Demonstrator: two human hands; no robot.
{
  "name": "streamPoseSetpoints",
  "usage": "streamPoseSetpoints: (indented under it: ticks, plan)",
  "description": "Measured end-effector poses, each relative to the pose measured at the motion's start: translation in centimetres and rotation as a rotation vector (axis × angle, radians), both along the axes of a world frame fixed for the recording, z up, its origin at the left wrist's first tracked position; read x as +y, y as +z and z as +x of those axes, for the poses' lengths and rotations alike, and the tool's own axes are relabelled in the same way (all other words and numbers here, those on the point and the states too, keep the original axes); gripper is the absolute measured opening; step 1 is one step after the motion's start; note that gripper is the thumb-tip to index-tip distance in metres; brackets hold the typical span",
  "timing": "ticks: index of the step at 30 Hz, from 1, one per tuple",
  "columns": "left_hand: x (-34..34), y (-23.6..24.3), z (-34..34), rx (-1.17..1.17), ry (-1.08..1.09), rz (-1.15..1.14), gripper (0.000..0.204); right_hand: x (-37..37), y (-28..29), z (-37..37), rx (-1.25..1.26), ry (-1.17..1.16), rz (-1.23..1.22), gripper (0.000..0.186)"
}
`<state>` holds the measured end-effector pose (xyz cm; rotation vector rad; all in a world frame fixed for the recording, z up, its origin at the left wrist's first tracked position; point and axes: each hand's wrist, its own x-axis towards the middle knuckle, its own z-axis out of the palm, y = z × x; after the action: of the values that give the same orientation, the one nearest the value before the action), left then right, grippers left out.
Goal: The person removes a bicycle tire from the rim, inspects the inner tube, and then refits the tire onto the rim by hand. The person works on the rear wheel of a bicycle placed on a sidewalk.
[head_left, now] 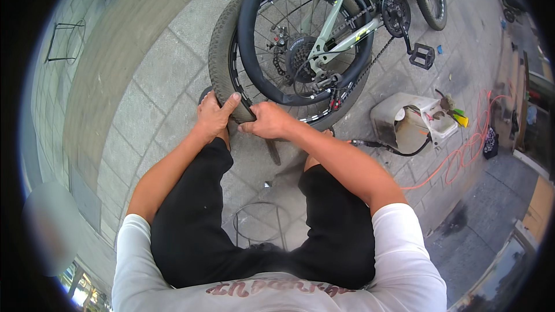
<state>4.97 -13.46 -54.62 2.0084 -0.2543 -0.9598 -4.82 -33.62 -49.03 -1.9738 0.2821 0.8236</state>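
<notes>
A pale green bicycle (345, 40) stands ahead of me with its rear wheel nearest. Its knobbly black tyre (222, 40) sits partly off the rim (235, 63). A black inner tube (250, 63) hangs loose outside the wheel, looping across the spokes. My left hand (215, 114) is closed round the tyre's outer tread at the wheel's near left, thumb up along its side. Just to the right, my right hand (269, 120) grips the tyre's edge by the rim, its fingertips partly hidden. The cassette (300, 58) and rear derailleur (325, 82) lie beyond my hands.
A cut-open whitish plastic container (404, 118) with tools stands to the right, a black hose (381, 145) beside it. An orange hose (457, 162) curls farther right. A pedal (422, 56) juts out above the container. Between my legs is a wire-framed stand or stool (260, 222) on grey paving.
</notes>
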Motion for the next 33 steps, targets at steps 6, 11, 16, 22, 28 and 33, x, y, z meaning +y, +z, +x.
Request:
streamPoseSetpoints:
  ticks: [6, 11, 16, 22, 28, 33]
  plan:
    - [0.1, -1.4, 0.0, -0.243, 0.07, -0.04, 0.074, -2.8, -0.9, -3.3, 0.033, 0.238, -0.051, 0.056]
    - [-0.2, -0.6, 0.1, -0.208, 0.051, -0.105, 0.07, -6.0, -0.4, -6.7, 0.005, 0.371, -0.168, 0.052]
    - [0.5, -2.1, 0.0, -0.281, 0.073, -0.063, 0.073, -8.2, -0.6, -8.2, 0.026, 0.493, -0.33, 0.041]
    - [0.3, -1.2, 0.6, -0.148, 0.03, 0.043, 0.088, -8.9, -2.4, -9.8, -0.021, 0.504, -0.408, 0.031]
    - [0.8, 0.5, 0.3, -0.054, 0.011, -0.03, 0.094, -5.5, -3.2, -8.0, -0.077, 0.363, -0.266, 0.031]
    - [0.7, -0.6, -0.8, -0.075, 0.066, -0.052, 0.09, -0.3, -0.9, -2.6, -0.027, 0.051, -0.088, 0.054]
